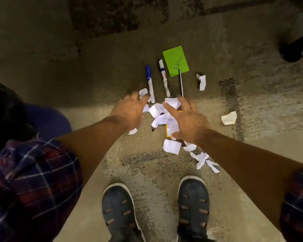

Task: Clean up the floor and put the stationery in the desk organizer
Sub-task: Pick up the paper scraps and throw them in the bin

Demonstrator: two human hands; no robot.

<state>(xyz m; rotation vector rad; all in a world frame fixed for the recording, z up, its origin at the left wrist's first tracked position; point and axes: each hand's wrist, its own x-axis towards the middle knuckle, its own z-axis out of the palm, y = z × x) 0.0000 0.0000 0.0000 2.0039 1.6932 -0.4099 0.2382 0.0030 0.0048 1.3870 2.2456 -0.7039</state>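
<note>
The left hand hovers with fingers spread and empty over white paper scraps on the floor. Just beyond lie a blue-capped marker, a white marker, a thin pen and a green notepad. The right hand, fingers likewise loose, reaches above the scrap pile, holding nothing.

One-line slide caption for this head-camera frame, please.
Both open hands, left hand and right hand, reach toward torn paper scraps on the floor near two markers and a green notepad.
</note>
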